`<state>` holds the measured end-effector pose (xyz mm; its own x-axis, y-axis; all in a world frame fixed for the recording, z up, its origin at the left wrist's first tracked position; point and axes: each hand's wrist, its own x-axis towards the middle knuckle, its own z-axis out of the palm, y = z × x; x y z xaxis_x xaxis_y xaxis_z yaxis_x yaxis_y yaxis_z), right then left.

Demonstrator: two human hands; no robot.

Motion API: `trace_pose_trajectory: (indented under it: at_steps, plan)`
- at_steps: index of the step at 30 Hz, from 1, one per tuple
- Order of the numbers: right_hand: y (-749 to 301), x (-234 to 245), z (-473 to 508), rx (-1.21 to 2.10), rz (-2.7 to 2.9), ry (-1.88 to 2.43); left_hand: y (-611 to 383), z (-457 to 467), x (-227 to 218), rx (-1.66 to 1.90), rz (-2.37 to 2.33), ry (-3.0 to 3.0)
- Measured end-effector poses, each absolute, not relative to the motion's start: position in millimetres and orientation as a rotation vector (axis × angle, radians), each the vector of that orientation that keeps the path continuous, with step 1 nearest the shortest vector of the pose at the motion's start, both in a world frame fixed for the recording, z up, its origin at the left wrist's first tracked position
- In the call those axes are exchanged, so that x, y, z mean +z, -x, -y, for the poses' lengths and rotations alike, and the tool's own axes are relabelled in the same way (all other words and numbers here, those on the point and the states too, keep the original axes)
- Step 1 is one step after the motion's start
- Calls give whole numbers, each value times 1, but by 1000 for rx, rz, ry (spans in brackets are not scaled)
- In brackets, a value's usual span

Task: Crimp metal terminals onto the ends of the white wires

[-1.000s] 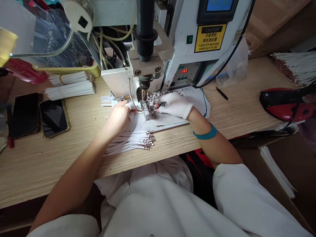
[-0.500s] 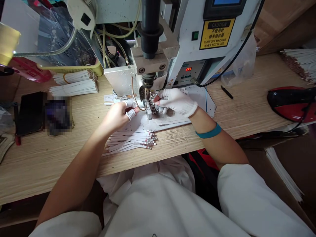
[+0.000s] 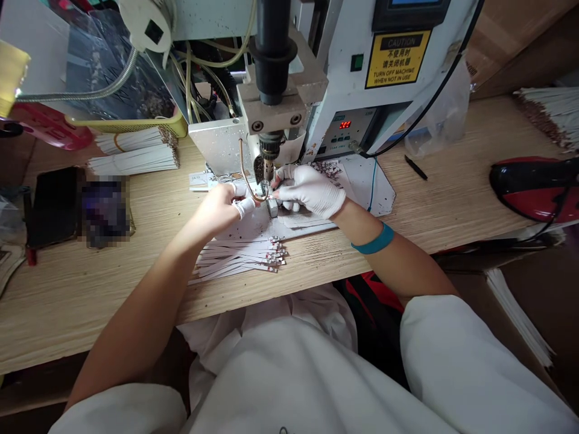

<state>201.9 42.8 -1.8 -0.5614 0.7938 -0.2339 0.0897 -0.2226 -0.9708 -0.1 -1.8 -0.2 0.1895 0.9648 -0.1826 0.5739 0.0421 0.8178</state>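
While my left hand [image 3: 215, 211] and right hand [image 3: 312, 191] pinch a white strip [image 3: 201, 184] beneath the press head [image 3: 270, 147], the caution label [image 3: 397, 59] reads TURN OFF MACHINE WHEN NOT IN USE; loose strips [image 3: 237, 259] lie near the table [image 3: 420, 193] edge.

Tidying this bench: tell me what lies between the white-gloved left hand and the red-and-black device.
In the head view, a white sheet with a blue wire across it, then the wooden bench with a small black stick on it.

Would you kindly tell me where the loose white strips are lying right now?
In the head view, the loose white strips lie fanned on the wooden workbench, just below the left hand.
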Motion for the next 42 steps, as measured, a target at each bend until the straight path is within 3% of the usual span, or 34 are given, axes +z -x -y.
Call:
trace_pose_trajectory:
  at_steps: [33,36,40,42]
  plan:
    - [-204,-5,-40,1842,1510,1060,-2,0,-1,590,-1487,-1441]
    - [-214,-8,-52,1600,1706,1055,4,5,10,535,-1495,-1543]
    - [-229,-14,-68,871,2031,1143,15,17,20,276,-1535,-1795]
    - [-233,-16,-71,699,2185,1148,17,22,20,161,-1485,-1876]
